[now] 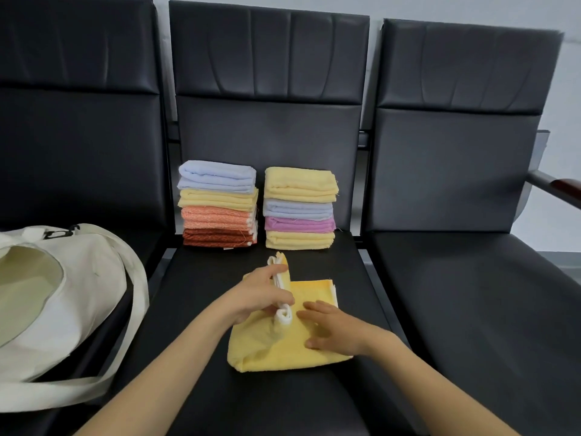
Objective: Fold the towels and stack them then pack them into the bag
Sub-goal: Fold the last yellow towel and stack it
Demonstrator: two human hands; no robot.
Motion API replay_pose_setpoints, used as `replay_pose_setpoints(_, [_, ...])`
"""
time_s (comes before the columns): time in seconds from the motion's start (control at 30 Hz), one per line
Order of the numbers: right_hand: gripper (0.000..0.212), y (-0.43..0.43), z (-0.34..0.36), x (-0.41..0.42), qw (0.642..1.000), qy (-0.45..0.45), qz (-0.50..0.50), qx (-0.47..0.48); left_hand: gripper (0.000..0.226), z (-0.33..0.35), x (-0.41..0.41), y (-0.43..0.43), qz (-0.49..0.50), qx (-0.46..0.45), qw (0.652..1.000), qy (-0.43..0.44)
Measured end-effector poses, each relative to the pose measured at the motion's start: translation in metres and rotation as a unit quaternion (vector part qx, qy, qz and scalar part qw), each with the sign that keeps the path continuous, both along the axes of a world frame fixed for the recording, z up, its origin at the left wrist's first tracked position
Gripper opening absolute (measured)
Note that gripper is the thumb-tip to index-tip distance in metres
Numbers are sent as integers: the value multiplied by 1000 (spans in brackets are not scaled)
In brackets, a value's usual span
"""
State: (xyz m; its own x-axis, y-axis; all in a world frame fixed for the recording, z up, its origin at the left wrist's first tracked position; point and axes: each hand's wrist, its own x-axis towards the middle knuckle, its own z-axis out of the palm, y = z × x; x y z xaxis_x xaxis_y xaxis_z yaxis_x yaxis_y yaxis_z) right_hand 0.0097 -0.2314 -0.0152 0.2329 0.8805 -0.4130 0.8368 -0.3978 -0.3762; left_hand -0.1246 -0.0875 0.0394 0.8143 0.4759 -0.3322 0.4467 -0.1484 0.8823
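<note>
Already folded: we count eight towels in two piles at the back of the middle seat [220,401]. The left stack [218,206], at 11 o'clock, holds blue, yellow, orange and rust. The right stack [300,207], at 12 o'clock, holds yellow, blue, purple and yellow. The two stand just beside each other, not touching.
Towel in work: the yellow towel [283,350] lies mid-seat, toward 6 o'clock from the stacks. It is partly folded, with one edge lifted and doubled over.
Left side: our left hand [261,297] pinches that raised, white-backed fold between thumb and fingers, at the towel's 10 o'clock corner.
Right side: our right hand [333,328] lies spread with straight fingers, pressing the lower layer onto the seat toward the towel's 3 o'clock side.
Bag: the bag [78,294], a cream tote, lies at 9 o'clock on the neighbouring seat, well apart from the stacks. Its mouth gapes open and we see no towel in the part of the inside that shows.
Step in hand: we judge this to be a closing fold, one hand anchoring while the other carries the flap across.
Left to do: finish the fold, set this towel on a stack, then pack all nine.
Progress: we see no other loose towel, so folding looks nearly done, while packing has not begun.
</note>
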Motion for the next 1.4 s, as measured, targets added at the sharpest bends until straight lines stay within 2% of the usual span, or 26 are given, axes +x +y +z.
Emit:
replay_pose_setpoints(0.13, [62,4,-3,11,997,48,-52,39,80,-7,16,-16,-33,28,999,26])
replay_pose_setpoints(0.23, [32,-2,7,24,984,38,-130,113,81,-11,26,-24,-47,68,996,43])
replay_pose_setpoints(0.3, [20,-6,8,30,975,101,-165,106,82,-12,29,-26,-57,91,993,50])
replay_pose_setpoints(0.4, [21,-8,6,31,959,204,-190,50,81,-12,35,-33,-70,107,990,51])
replay_pose_setpoints(0.63, [26,-17,11,39,888,372,-266,47,79,-19,55,-56,-92,118,987,60])
replay_pose_setpoints(0.77, [27,-18,12,38,863,404,-297,61,79,-32,59,-61,-101,58,992,53])
replay_pose_setpoints(0.9, [31,-16,8,40,849,405,-331,75,72,-39,53,-52,-102,-7,995,4])
replay_pose_setpoints(0.97, [41,-13,6,40,848,389,-352,77,65,-36,44,-45,-83,11,996,-23])
replay_pose_setpoints(1.0, [44,-11,4,39,858,364,-353,75,59,-35,39,-40,-64,51,996,-35])
replay_pose_setpoints(1.07, [40,-8,2,36,891,302,-332,72,47,-37,27,-28,-36,178,983,-37])
replay_pose_setpoints(1.13, [37,-7,1,35,906,261,-325,78,43,-48,15,-16,-48,295,954,-7])
replay_pose_setpoints(1.17, [39,-7,1,34,909,248,-325,78,45,-55,11,-12,-68,331,941,16])
replay_pose_setpoints(1.23, [48,-6,4,28,924,187,-324,75,57,-68,4,-10,-112,345,930,64])
replay_pose_setpoints(1.33, [63,-2,2,16,951,-33,-280,124,92,-84,2,-14,-132,350,922,98])
replay_pose_setpoints(1.4, [62,2,-2,8,953,-121,-212,181,99,-90,2,-17,-129,384,907,113])
